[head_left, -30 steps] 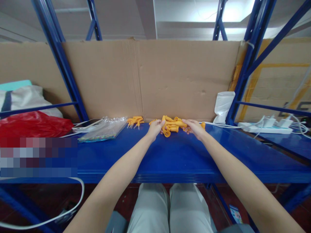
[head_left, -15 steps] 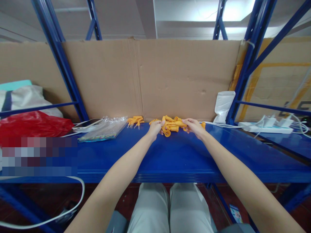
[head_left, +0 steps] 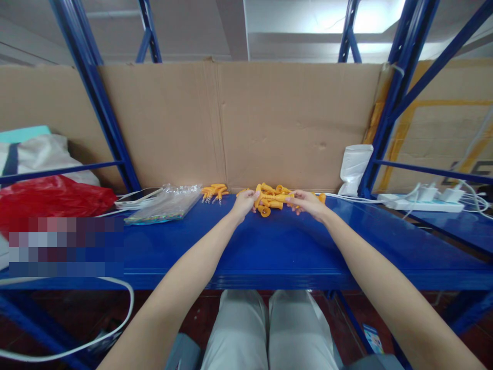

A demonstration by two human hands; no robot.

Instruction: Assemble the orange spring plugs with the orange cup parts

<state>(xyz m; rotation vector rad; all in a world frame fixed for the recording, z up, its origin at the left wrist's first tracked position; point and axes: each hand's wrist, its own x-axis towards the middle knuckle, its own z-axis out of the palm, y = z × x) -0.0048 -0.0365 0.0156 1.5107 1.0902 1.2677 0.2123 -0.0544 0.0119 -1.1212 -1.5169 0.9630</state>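
A heap of orange plastic wall plugs lies at the back of the blue shelf, against the cardboard wall. My left hand pinches one orange plug at the heap's left edge. My right hand is closed on the other end of an orange plug at the heap's right side. Both hands appear to share the same long plug, held just above the heap. A smaller row of orange plugs with screws lies to the left.
A clear plastic bag and a phone lie left of the hands. Red bag at far left. A white pouch, a white cable and a power strip sit to the right. Blue rack posts rise at both sides.
Both hands have risen slightly and drawn an orange plug up between them over the heap. The rest has not moved.
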